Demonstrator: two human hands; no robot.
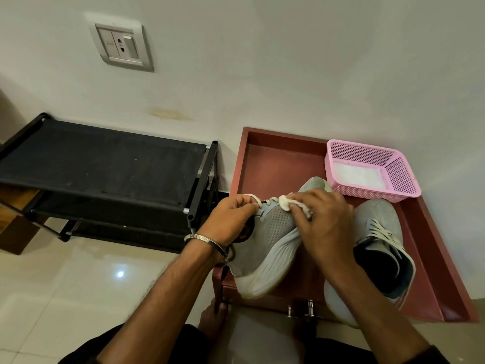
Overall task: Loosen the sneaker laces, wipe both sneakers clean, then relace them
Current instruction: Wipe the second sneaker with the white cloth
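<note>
A red-brown wooden tray with raised edges holds both grey sneakers and a pink perforated plastic basket in its far right corner; a white wipe or cloth lies flat on the basket's bottom. The left hand, a metal bangle on its wrist, grips the tilted sneaker at its collar, fingers curled round the opening beside the white laces. The right hand presses a small white pad against that sneaker's upper, fingers close together and bent over it. The second sneaker rests just beside it, laced. A black shoe rack stands left of the tray.
</note>
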